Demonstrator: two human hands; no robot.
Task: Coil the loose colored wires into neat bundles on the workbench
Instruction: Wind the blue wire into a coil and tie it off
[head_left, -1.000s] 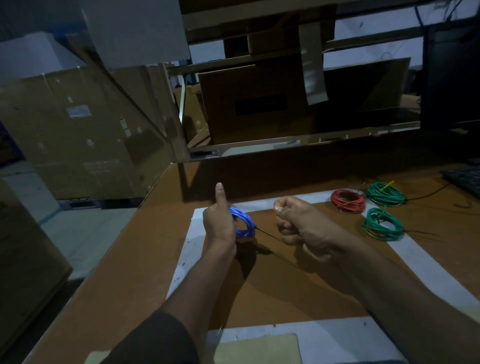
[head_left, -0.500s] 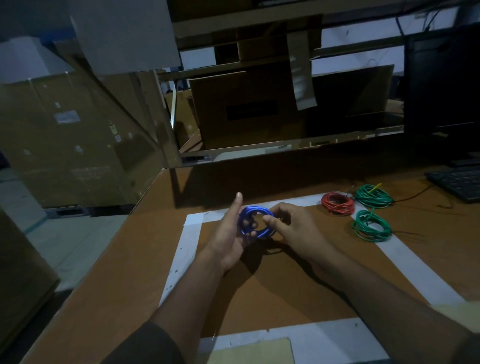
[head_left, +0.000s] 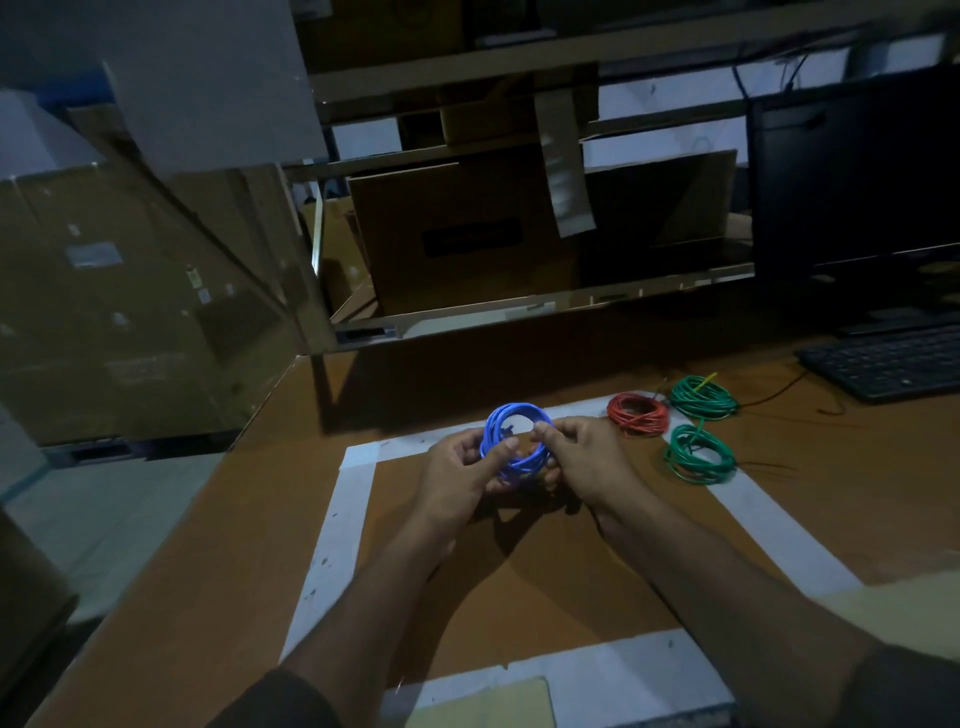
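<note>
Both hands pinch glossy blue coil (head_left: 514, 441) — round, looped

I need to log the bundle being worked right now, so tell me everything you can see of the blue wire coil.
The blue plastic-coated wire coil is a round ring of many thin glossy loops, slightly uneven, with a short end poking into its open centre. It is held tilted up above the brown workbench, facing the camera. The left hand holds its left side with a thumb across the loops; the right hand pinches its right side. No tie is visible.
</note>
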